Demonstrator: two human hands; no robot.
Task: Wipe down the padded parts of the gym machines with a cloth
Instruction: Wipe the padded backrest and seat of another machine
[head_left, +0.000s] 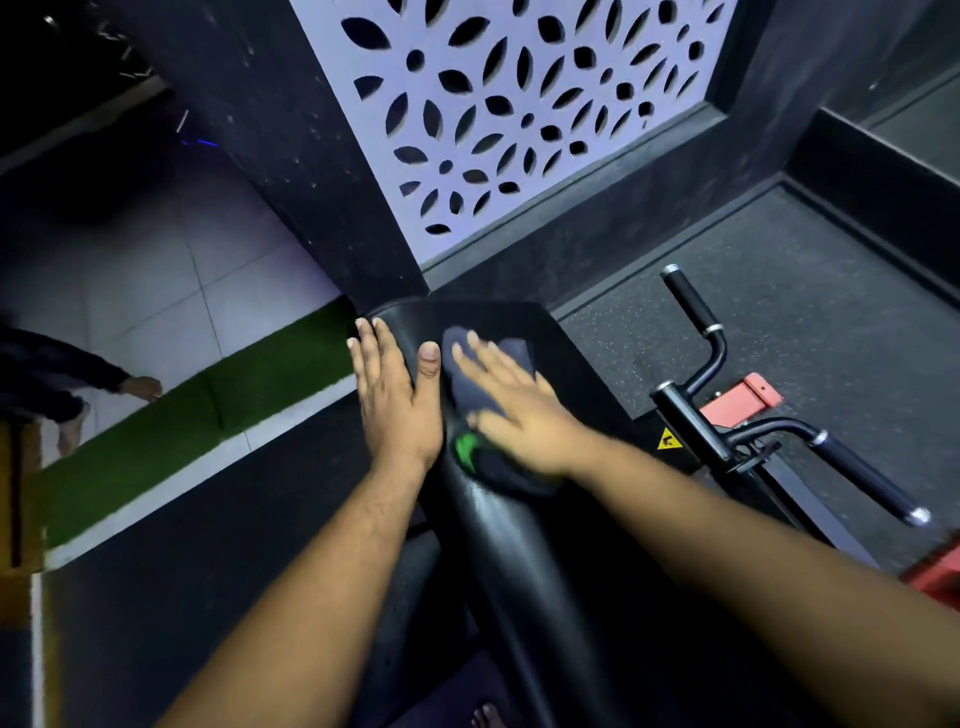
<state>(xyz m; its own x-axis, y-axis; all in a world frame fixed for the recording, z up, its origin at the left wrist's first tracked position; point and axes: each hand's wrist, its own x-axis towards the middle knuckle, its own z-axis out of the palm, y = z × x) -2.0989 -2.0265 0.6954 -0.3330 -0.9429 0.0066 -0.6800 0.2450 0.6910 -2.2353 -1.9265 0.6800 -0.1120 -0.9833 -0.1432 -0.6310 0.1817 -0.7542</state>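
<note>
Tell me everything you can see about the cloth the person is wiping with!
The cloth is dark, navy or near black, and looks soft and thin. A bright green patch shows near the wrist end. It lies crumpled flat on top of the black padded bench, which looks like shiny vinyl. The right hand presses on it with straight, spread fingers and covers its middle, so only the edges show. The hand looks blurred. The left hand rests on the pad just beside the cloth.
</note>
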